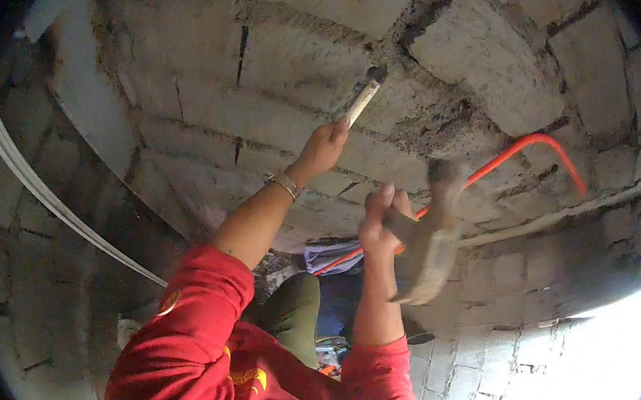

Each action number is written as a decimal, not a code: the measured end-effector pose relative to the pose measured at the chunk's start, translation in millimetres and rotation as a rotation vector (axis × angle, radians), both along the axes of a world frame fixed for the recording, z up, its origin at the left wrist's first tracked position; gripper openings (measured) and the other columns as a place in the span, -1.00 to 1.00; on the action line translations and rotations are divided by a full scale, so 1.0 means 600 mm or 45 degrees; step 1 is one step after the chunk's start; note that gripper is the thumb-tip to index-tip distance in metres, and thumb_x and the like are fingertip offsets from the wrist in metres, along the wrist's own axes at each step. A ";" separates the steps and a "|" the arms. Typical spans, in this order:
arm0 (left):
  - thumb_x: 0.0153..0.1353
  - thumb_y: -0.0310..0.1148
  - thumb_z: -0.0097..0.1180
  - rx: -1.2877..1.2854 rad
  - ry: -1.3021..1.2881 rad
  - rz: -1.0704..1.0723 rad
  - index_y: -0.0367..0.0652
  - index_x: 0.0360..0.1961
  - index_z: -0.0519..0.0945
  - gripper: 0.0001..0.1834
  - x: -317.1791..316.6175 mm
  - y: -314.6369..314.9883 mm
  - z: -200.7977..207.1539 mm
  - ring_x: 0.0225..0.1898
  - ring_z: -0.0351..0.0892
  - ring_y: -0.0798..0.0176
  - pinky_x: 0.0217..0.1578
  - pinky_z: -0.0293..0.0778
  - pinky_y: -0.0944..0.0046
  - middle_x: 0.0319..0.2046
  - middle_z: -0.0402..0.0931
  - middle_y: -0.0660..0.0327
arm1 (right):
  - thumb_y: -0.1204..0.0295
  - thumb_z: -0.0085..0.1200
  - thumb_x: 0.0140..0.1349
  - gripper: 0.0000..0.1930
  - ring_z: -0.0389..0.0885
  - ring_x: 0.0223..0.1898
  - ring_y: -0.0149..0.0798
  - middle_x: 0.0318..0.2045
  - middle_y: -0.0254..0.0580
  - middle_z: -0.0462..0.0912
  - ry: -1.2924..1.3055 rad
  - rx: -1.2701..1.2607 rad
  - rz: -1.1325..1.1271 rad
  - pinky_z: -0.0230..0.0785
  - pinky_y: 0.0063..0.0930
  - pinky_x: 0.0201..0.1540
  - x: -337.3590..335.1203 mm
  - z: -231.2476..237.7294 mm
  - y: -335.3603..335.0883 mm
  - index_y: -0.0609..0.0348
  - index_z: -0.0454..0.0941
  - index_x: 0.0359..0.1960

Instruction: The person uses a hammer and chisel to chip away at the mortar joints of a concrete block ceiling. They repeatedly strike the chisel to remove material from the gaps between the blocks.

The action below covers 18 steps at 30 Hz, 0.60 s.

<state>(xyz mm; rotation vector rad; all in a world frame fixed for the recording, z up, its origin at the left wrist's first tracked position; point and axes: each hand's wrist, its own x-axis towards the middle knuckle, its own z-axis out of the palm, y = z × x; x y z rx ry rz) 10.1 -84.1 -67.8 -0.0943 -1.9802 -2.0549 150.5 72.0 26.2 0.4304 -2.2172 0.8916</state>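
Observation:
My left hand (322, 151) is closed around a pale, straight rod (363, 102), whose kind I cannot make out. Its far end meets a dark round hole (376, 74) in the rough block wall (303, 59). Lower and to the right, my right hand (385, 220) grips a hammer (433, 249). Motion blurs the hammer, and its head stands to the right of my fist, apart from the rod. Most of its handle is hidden. A metal-band watch is on my left wrist.
A bent orange tube (498, 161) runs from behind my right hand along the wall. Broken mortar and a rough cavity (451, 128) show beside the hole. White cables or strips (43, 196) curve down the left. Bright light comes in at the lower right.

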 end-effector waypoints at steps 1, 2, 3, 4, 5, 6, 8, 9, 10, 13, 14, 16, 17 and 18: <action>0.50 0.13 -0.25 0.004 0.025 -0.032 -0.25 -0.48 0.43 -0.36 -0.003 -0.002 -0.006 -0.58 0.26 0.28 -0.49 0.28 0.13 -0.68 0.29 0.22 | 0.18 0.05 0.38 -0.60 0.62 -0.53 -0.06 -0.57 0.00 0.64 0.118 0.051 0.032 0.43 -0.24 -0.42 -0.022 0.005 -0.009 0.36 0.56 -0.37; 0.50 0.12 -0.24 0.069 -0.015 -0.050 -0.25 -0.48 0.43 -0.37 -0.007 -0.007 -0.012 -0.58 0.27 0.27 -0.48 0.29 0.12 -0.67 0.29 0.21 | 0.19 0.07 0.34 -0.63 0.65 -0.49 0.03 -0.54 0.06 0.65 0.037 0.080 0.005 0.46 -0.18 -0.38 -0.051 -0.005 -0.013 0.36 0.58 -0.34; 0.49 0.11 -0.24 0.140 -0.049 -0.084 -0.25 -0.47 0.43 -0.38 -0.006 -0.002 -0.008 -0.57 0.27 0.27 -0.48 0.29 0.11 -0.67 0.30 0.21 | 0.21 0.09 0.30 -0.64 0.68 -0.46 0.12 -0.52 0.12 0.67 -0.039 0.121 -0.038 0.49 -0.11 -0.35 -0.079 -0.009 -0.012 0.37 0.60 -0.30; 0.49 0.10 -0.23 0.218 -0.074 -0.137 -0.25 -0.47 0.44 -0.38 -0.009 0.018 0.006 -0.57 0.27 0.26 -0.47 0.29 0.11 -0.66 0.30 0.20 | 0.24 0.13 0.22 -0.67 0.68 -0.43 0.16 -0.50 0.15 0.66 -0.303 0.138 -0.153 0.50 -0.05 -0.33 -0.124 -0.042 0.013 0.35 0.60 -0.29; 0.49 0.11 -0.23 0.132 -0.032 -0.088 -0.25 -0.46 0.44 -0.38 -0.004 0.030 0.000 -0.56 0.27 0.25 -0.46 0.29 0.11 -0.66 0.31 0.20 | 0.27 0.18 0.14 -0.68 0.68 -0.41 0.21 -0.49 0.18 0.65 -0.595 0.153 -0.257 0.51 0.01 -0.31 -0.146 -0.072 0.031 0.34 0.61 -0.27; 0.49 0.11 -0.24 0.017 0.019 -0.016 -0.25 -0.46 0.44 -0.38 0.008 0.020 -0.006 -0.55 0.27 0.24 -0.45 0.30 0.11 -0.65 0.31 0.19 | 0.27 0.18 0.14 -0.68 0.67 -0.37 0.24 -0.47 0.22 0.65 -0.625 0.095 -0.231 0.52 0.03 -0.27 -0.129 -0.078 0.020 0.33 0.62 -0.26; 0.49 0.13 -0.26 -0.230 0.290 0.194 -0.24 -0.46 0.44 -0.37 -0.010 -0.008 -0.009 -0.54 0.28 0.22 -0.44 0.30 0.11 -0.64 0.31 0.21 | 0.28 0.17 0.13 -0.68 0.67 -0.31 0.30 -0.43 0.30 0.66 -0.639 0.012 -0.146 0.54 0.06 -0.20 -0.091 -0.051 -0.016 0.32 0.64 -0.23; 0.48 0.15 -0.27 -0.385 0.487 0.313 -0.23 -0.46 0.44 -0.36 -0.023 -0.029 -0.029 -0.54 0.29 0.22 -0.44 0.30 0.11 -0.63 0.31 0.22 | 0.26 0.18 0.14 -0.67 0.66 -0.32 0.32 -0.44 0.31 0.65 -0.489 -0.020 -0.058 0.54 0.06 -0.19 -0.086 -0.048 -0.029 0.33 0.64 -0.23; 0.48 0.17 -0.28 -0.425 0.509 0.340 -0.23 -0.45 0.44 -0.35 -0.032 -0.034 -0.022 -0.54 0.30 0.21 -0.44 0.30 0.11 -0.63 0.31 0.23 | 0.24 0.18 0.15 -0.65 0.65 -0.33 0.34 -0.45 0.31 0.65 -0.347 -0.046 0.009 0.54 0.06 -0.19 -0.086 -0.054 -0.029 0.34 0.64 -0.22; 0.47 0.24 -0.32 -0.327 0.195 0.209 -0.23 -0.45 0.44 -0.30 -0.002 -0.012 0.015 -0.55 0.31 0.22 -0.46 0.31 0.14 -0.64 0.29 0.29 | 0.25 0.14 0.17 -0.65 0.62 -0.31 0.39 -0.43 0.38 0.62 -0.497 -0.044 -0.124 0.51 0.08 -0.22 -0.120 -0.058 -0.014 0.41 0.61 -0.30; 0.47 0.23 -0.33 -0.250 0.032 0.158 -0.24 -0.45 0.45 -0.29 0.014 0.004 0.031 -0.55 0.32 0.22 -0.47 0.30 0.14 -0.64 0.28 0.29 | 0.26 0.12 0.18 -0.64 0.60 -0.28 0.41 -0.41 0.40 0.61 -0.638 -0.035 -0.219 0.49 0.09 -0.23 -0.127 -0.056 -0.004 0.45 0.60 -0.34; 0.48 0.22 -0.33 -0.131 -0.266 0.106 -0.28 -0.46 0.45 -0.28 0.042 0.006 0.072 -0.56 0.33 0.22 -0.49 0.30 0.16 -0.66 0.27 0.29 | 0.23 0.14 0.18 -0.65 0.62 -0.28 0.38 -0.41 0.35 0.63 -0.669 -0.023 -0.230 0.50 0.10 -0.19 -0.102 -0.060 0.000 0.36 0.61 -0.26; 0.48 0.22 -0.34 0.174 -0.508 -0.091 -0.28 -0.40 0.47 -0.28 0.066 0.004 0.089 -0.56 0.31 0.23 -0.52 0.27 0.16 -0.62 0.29 0.27 | 0.21 0.15 0.18 -0.64 0.63 -0.27 0.36 -0.42 0.32 0.65 -0.679 -0.019 -0.248 0.51 0.11 -0.17 -0.086 -0.063 0.010 0.32 0.62 -0.22; 0.48 0.23 -0.34 0.186 -0.500 -0.073 -0.26 -0.38 0.48 -0.29 0.061 -0.010 0.107 -0.55 0.32 0.24 -0.52 0.28 0.17 -0.60 0.30 0.26 | 0.19 0.16 0.18 -0.63 0.64 -0.27 0.35 -0.42 0.29 0.66 -0.689 -0.013 -0.229 0.52 0.11 -0.15 -0.071 -0.055 0.005 0.27 0.63 -0.18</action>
